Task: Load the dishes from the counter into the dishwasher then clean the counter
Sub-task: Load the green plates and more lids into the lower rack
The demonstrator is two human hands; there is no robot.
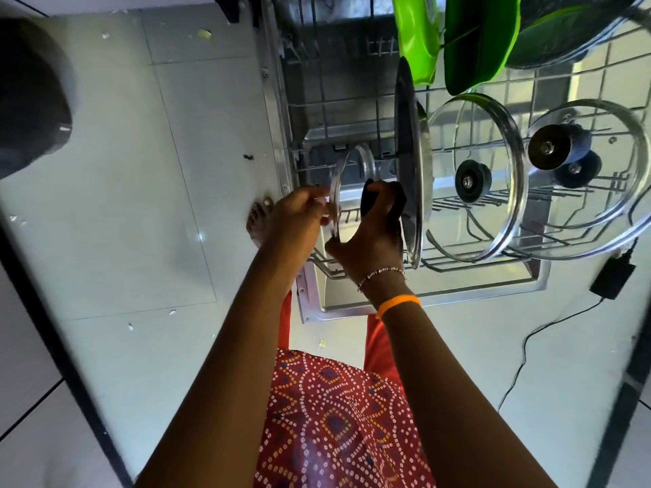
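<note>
Both hands over the pulled-out lower rack [475, 262] of the dishwasher. My left hand [299, 220] pinches the rim of a small glass lid [347, 177], fingers curled onto the near edge; the lid stands on edge, nearly upright, at the rack's left end. My right hand [373, 234] is on the other side of that lid, fingers curled round its black knob [370, 199], thumb reaching down toward the lower rim. So the small lid sits between the two hands, gripped by both. Just right of the right-hand fingers, touching or nearly so, a large steel-rimmed lid [410, 163] stands on edge in the rack. Further right of the fingers, two more glass lids with black knobs lean in the tines: a middle one [472, 177] and a bigger one [584, 177] at the far right. Beyond the fingers, up in the frame, green plastic dishes [475, 40] stand in the rack, with a dark pan [577, 29] next to them. The open dishwasher door [352, 304] lies under my wrists. Beaded bracelet [382, 273] and orange band [398, 304] on the right wrist. Left of the left hand, a bare foot [259, 220] on the pale tiled floor [141, 206], with scattered crumbs. Black adapter [613, 280] with cable lies on the floor well right of the hands.
</note>
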